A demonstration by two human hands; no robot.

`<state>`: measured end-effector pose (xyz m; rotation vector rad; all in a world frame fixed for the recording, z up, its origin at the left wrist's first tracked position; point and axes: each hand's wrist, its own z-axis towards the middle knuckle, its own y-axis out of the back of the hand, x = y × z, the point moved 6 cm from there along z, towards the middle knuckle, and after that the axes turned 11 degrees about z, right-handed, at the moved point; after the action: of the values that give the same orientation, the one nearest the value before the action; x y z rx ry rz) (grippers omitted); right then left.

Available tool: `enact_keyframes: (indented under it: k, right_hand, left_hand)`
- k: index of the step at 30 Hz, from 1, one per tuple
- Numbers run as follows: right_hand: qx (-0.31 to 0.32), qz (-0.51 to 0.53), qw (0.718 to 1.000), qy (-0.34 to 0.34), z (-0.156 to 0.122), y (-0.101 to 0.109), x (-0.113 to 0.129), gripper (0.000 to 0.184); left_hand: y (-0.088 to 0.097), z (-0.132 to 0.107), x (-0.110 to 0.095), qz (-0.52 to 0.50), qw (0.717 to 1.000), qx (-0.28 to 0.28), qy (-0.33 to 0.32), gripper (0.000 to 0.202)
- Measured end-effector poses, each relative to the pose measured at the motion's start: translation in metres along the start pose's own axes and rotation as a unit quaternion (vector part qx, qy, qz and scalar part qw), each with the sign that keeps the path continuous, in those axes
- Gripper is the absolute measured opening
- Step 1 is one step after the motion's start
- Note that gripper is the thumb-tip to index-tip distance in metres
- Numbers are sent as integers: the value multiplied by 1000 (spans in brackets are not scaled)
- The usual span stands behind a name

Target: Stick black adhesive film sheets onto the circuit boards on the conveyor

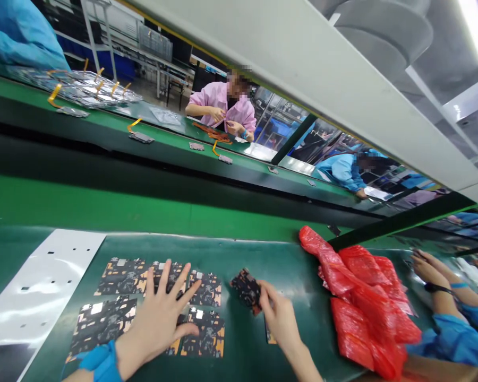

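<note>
My left hand [159,315] lies flat with fingers spread on black-and-orange flexible circuit boards [115,276] laid in two rows on the dark green mat [242,254]. My right hand [279,315] pinches a small stack of the same dark circuit boards [246,286], lifted slightly above the mat just right of the rows. A blue cuff [101,363] covers my left wrist.
A white sheet [40,286] with small cut-outs lies at the left. Red plastic bags [362,297] are piled at the right, beside a neighbour's blue-sleeved arms [442,302]. Beyond runs a green conveyor [103,207]; across it sit a person in pink [223,106], another in blue [342,170], and clear trays [83,87].
</note>
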<state>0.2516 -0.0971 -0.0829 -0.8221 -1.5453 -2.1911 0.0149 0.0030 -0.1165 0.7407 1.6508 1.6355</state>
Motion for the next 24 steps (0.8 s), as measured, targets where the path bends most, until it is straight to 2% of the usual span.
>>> enact_keyframes:
  k: [2,5,7,9,11,14,16,18,21,24]
  right_hand:
    - [26,32,999,15,44,-8,3,36]
    - [69,66,995,39,102,-46,15,33]
    - [92,75,992,50,123,-73,26,24]
    - [98,71,991,55,126,-85,33,20]
    - [73,50,995,43,111,-73,29,22]
    - [-24,-11,999,-32,61,-19,0,37]
    - [-97,-61,987,-111,16,19,-27,51]
    - [-144,-96,967,-185,-27,41,-49,56]
    - [-160,-91,953,-242,-62,44,-66,49]
    - [-118,-20,966,-229,-54,34,-60,41]
  left_hand:
    - [-4,-4,6,3,996,78,40,79]
    - [-8,-12,2,-1,988,146,53,80]
    - [-11,-17,-2,-8,986,153,60,82]
    - [-12,-20,-3,-12,993,108,56,83]
    - [-8,-23,-1,-9,999,23,40,83]
    - [2,-28,13,31,995,-96,22,84]
    - [5,-29,29,86,988,-124,35,82]
    - [4,-30,43,129,983,-119,47,79]
    - [1,-34,51,158,981,-103,50,79]
    - [4,-41,47,166,980,-95,64,81]
